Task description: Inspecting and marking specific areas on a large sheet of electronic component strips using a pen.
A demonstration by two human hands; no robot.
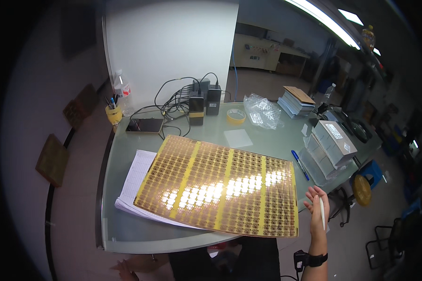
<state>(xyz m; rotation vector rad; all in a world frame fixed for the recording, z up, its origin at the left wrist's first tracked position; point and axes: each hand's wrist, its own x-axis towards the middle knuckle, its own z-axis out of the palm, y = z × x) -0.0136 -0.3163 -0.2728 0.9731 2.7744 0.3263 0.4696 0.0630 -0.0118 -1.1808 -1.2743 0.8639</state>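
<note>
A large copper-and-yellow circuit board panel lies on the glass-topped table, bright reflections crossing its middle. It partly covers a stack of printed paper sheets. My right hand is raised just beyond the panel's right edge, apart from it. A slim white pen-like stick is held along the thumb of that hand, its other fingers loosely bent. At the dim lower left, below the table edge, my left hand shows only in part. Its fingers look apart, with nothing visible in them.
A blue marker lies right of the panel, near a wrapped box. Behind are a phone, black chargers with tangled cables, a tape roll, clear plastic wrap and a pen cup.
</note>
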